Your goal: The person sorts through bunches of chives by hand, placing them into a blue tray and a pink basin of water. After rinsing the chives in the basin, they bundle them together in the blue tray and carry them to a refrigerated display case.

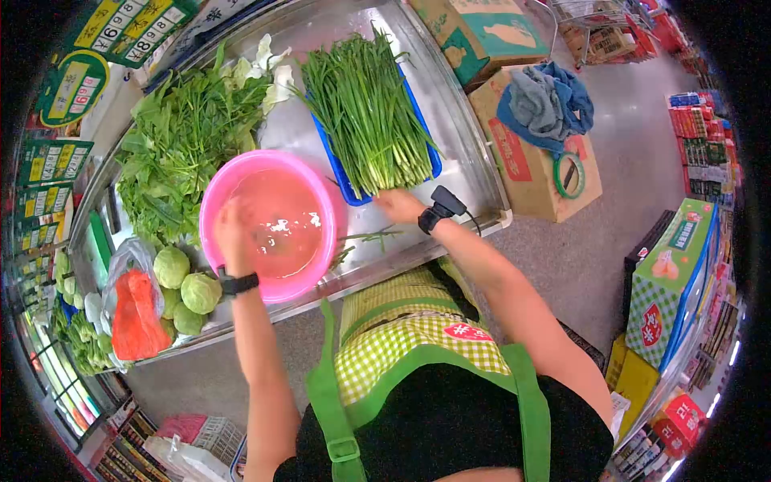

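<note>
My left hand (231, 229) is over the left side of a pink basin (328, 233) of water. Its fingers are smeared by motion, so I cannot tell whether they hold anything. My right hand (399, 206) is closed at the near rim of a blue tray (328, 153), against the pale stem ends of a thick bundle of chives (365, 112). A few loose green stems (373, 234) lie on the metal counter below the tray. Leafy greens (181, 145) are heaped left of the basin, with white-green leaves (277, 80) beyond it.
Round cabbages (199, 293) and an orange-red bag (136, 317) sit at the counter's left. Beyond the metal counter's right rim (491, 173), a cardboard box (522, 173) carries a blue-grey cloth (546, 104) and a green tape roll (569, 176). Price signs (76, 88) line the far left.
</note>
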Demonstrator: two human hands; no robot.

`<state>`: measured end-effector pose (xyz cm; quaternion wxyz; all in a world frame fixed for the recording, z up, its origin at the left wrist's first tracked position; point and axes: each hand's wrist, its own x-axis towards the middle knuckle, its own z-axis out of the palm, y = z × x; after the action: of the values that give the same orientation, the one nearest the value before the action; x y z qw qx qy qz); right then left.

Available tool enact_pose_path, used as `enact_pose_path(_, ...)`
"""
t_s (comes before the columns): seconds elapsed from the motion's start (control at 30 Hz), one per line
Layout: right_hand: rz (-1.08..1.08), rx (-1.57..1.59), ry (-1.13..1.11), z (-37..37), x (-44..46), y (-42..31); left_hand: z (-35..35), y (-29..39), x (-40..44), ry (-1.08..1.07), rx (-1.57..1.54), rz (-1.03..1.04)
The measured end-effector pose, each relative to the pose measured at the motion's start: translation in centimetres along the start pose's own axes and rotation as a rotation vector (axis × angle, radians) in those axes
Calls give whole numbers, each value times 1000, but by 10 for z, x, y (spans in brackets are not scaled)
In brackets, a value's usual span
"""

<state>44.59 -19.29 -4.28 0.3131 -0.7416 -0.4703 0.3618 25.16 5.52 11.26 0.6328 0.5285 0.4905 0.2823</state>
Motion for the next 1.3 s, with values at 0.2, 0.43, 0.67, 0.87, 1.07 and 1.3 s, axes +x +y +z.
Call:
enact_pose_path(0.2,19,179,39,-30,-26,-23,94,-39,-51,-290,133,-118)
enact_pose_path(0.43,260,-85,882,-94,-31,48,149,-90,-64,-377,228,-134)
enact_pose_path(0.67,382,-315,501,-70,-23,26,166,-120,-43,-169,425,46)
enact_pose_path(0.87,328,-143,618,-94,-17,0,181,-128,-34,-139,627,21)
enact_pose_path(1.07,35,-280,554,-90,10,-64,182,-150,-25,-182,462,-65)
enact_pose_path(1.3,175,-148,539,-93,9,-53,174,-168,-15,-140,198,-95)
